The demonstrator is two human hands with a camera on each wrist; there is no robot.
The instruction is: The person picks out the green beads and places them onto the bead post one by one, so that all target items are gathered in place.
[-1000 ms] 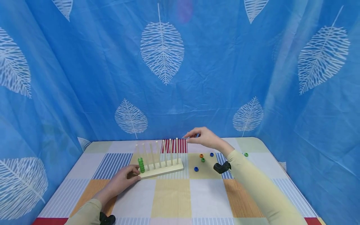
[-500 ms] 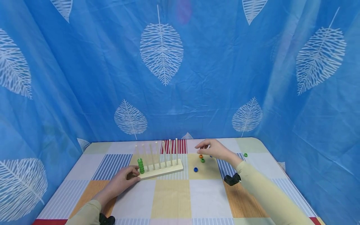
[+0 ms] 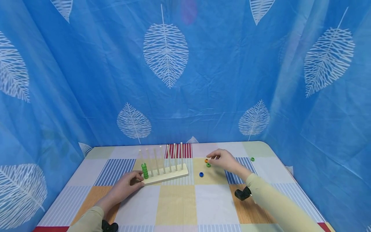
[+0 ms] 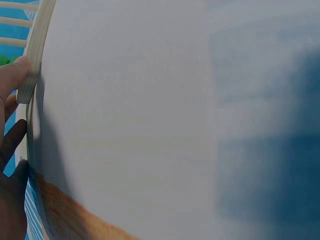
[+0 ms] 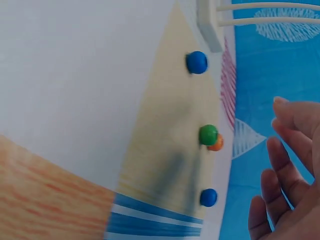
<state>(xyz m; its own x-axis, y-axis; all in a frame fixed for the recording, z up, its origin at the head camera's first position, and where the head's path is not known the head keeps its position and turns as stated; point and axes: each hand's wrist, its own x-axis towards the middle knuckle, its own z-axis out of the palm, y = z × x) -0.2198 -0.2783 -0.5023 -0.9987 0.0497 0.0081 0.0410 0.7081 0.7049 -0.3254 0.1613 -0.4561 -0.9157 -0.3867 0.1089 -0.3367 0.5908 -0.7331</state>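
Observation:
A pale wooden peg rack [image 3: 171, 176] with several upright pegs stands left of centre. Several green beads [image 3: 145, 171] are stacked on its leftmost peg. My left hand [image 3: 124, 187] grips the rack's left end, its thumb [image 4: 15, 72] against the front of the base. Above the loose beads hovers my right hand [image 3: 226, 161], fingers loosely bent, with nothing visible between them. Nearest its fingertips are an orange bead [image 3: 206, 160] and a green bead [image 3: 208, 165]. One blue bead [image 3: 201, 174] lies closer to the rack; another blue bead [image 5: 208, 197] shows in the right wrist view.
Another green bead [image 3: 252, 159] lies farther right, beyond the right hand. A patchwork-patterned cloth [image 3: 176, 204] covers the table. Blue curtains [image 3: 203, 80] with white leaf prints enclose the back and sides.
My right hand has moved from behind the rack's right end rightward and down to the loose beads. My left hand stays on the rack, which has not moved.

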